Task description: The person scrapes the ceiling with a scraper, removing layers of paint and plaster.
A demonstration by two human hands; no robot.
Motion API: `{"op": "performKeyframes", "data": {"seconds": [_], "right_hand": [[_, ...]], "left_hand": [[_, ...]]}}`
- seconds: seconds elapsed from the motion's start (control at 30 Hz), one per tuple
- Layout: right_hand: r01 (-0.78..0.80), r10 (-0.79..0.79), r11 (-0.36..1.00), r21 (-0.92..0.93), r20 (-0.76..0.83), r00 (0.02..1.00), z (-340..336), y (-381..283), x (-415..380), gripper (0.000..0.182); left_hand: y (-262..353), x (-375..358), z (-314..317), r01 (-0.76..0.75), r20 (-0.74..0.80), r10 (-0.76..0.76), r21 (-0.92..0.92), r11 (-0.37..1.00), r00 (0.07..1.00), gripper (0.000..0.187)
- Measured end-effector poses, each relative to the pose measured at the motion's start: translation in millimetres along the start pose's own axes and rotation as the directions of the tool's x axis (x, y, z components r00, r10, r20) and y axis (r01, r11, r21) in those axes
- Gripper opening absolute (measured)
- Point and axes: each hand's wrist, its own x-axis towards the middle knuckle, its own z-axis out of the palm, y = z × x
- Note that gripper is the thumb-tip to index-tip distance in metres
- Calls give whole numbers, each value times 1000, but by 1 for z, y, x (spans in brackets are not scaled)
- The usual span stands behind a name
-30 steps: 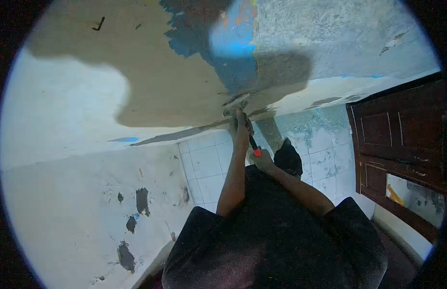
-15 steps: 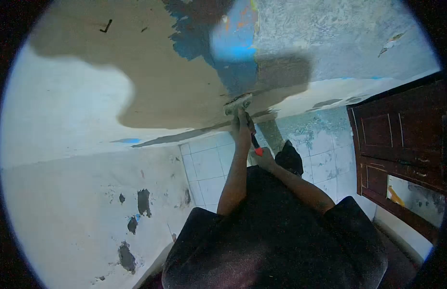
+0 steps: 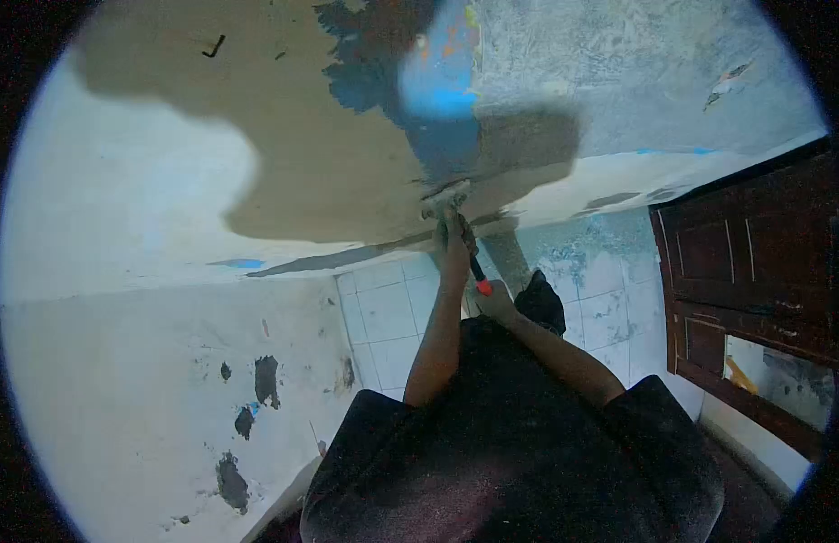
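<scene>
A scraper (image 3: 448, 196) with a wide, dust-coated head rests against the wall (image 3: 320, 172), at the lower tip of a blue patch (image 3: 446, 140) with a ragged left edge. My left hand (image 3: 452, 242) is closed around it just behind the head. Lower down, my right hand (image 3: 498, 302) grips the rear of the black handle, by its red end (image 3: 483, 287). Parts of the fingers of both hands are hidden from this angle.
Dark wooden cabinet doors (image 3: 745, 244) stand on the right. Pale dusty tiles (image 3: 383, 312) cover the floor, with my dark shoe (image 3: 540, 303) on them. The left side wall (image 3: 166, 389) has several grey chipped spots. A small black hook (image 3: 215, 46) sticks out of the wall at upper left.
The scraper head and both hands have shifted very slightly, with the grip unchanged. The whole view has also moved a little.
</scene>
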Motion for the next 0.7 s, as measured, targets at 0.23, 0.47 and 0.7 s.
{"op": "performKeyframes", "data": {"seconds": [0.23, 0.47, 0.7], "right_hand": [[-105, 109, 993, -54, 74, 991, 1, -4, 2, 36], [-119, 120, 993, 21, -34, 992, 4, 18, -1, 29], [20, -19, 999, 36, -25, 999, 11, 41, 8, 27]], "left_hand": [[18, -9, 12, -101, 31, 100, 54, 993, 995, 38], [-9, 3, -9, 38, 58, -38, 9, 999, 998, 41], [-21, 5, -11, -5, -4, 5, -23, 1000, 1000, 40]]}}
